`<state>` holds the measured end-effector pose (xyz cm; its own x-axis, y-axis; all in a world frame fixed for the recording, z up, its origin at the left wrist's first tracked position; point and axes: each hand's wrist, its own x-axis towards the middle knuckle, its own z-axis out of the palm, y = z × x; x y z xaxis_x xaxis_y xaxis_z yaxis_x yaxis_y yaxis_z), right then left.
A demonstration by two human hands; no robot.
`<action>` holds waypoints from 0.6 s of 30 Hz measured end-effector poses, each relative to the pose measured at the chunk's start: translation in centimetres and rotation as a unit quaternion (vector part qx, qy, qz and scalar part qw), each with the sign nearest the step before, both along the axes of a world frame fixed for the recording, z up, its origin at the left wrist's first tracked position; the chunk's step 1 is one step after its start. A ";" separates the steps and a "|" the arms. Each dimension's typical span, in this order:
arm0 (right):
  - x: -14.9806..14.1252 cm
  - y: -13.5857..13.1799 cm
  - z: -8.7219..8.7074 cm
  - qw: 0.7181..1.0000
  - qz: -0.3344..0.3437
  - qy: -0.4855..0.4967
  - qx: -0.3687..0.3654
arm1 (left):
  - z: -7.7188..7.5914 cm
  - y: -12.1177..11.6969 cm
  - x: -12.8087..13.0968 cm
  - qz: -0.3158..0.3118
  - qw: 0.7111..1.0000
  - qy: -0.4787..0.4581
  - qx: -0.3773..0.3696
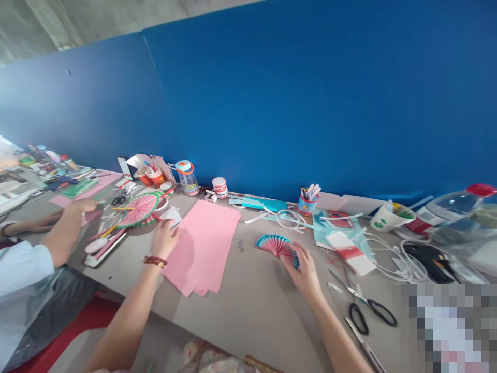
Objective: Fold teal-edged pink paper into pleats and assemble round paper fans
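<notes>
My right hand (303, 270) pinches one end of a small pleated paper fan (275, 245), pink with a blue edge, spread in a half circle over the table. My left hand (165, 241) rests at the left edge of a stack of pink paper sheets (205, 233), its fingers apart and partly blurred; no held thing shows in it. Just beyond its fingers lies a small white piece (171, 214). To its left is a round pink pleated fan (142, 209) with a green edge.
Scissors (362, 298) and a utility knife (364, 344) lie at right, below cables (392, 254), a paper cup (392, 215) and a bottle (450, 207). A decorated cup (308, 201) stands by the blue partition (310, 93). A co-worker's arm (64, 233) reaches in at left.
</notes>
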<state>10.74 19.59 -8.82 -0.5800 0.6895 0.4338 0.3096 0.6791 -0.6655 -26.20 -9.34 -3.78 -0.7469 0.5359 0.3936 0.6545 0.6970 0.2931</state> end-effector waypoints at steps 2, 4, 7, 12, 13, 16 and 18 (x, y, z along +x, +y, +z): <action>0.0 0.0 0.0 1.000 0.001 -0.003 0.004 | -0.6 -2.1 -2.2 0.067 0.998 0.018 -0.012; 0.0 0.0 0.1 1.000 0.000 -0.010 0.007 | -1.2 -3.5 -3.8 0.107 0.993 0.026 -0.034; 0.0 -0.1 0.1 1.000 0.000 -0.019 0.011 | -2.0 -4.7 -5.7 0.122 0.990 0.033 -0.070; 0.0 -0.3 0.2 0.999 -0.005 -0.027 0.017 | -2.4 -5.0 -8.0 0.154 0.982 0.041 -0.104; 0.0 -0.3 0.2 0.999 -0.005 -0.026 0.018 | -2.4 -5.0 -8.3 0.159 0.980 0.040 -0.108; 0.0 -0.5 0.4 1.000 -0.007 -0.023 0.019 | -2.4 -4.7 -8.8 0.167 0.978 0.040 -0.114; 0.0 -0.5 0.5 1.000 -0.007 -0.023 0.019 | -2.2 -4.4 -8.6 0.168 0.978 0.047 -0.114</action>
<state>10.75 19.07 -8.29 -0.5900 0.6821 0.4320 0.3502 0.6983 -0.6243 -34.85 -13.76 -5.99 -0.8624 0.3471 0.3686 0.3930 0.9179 0.0552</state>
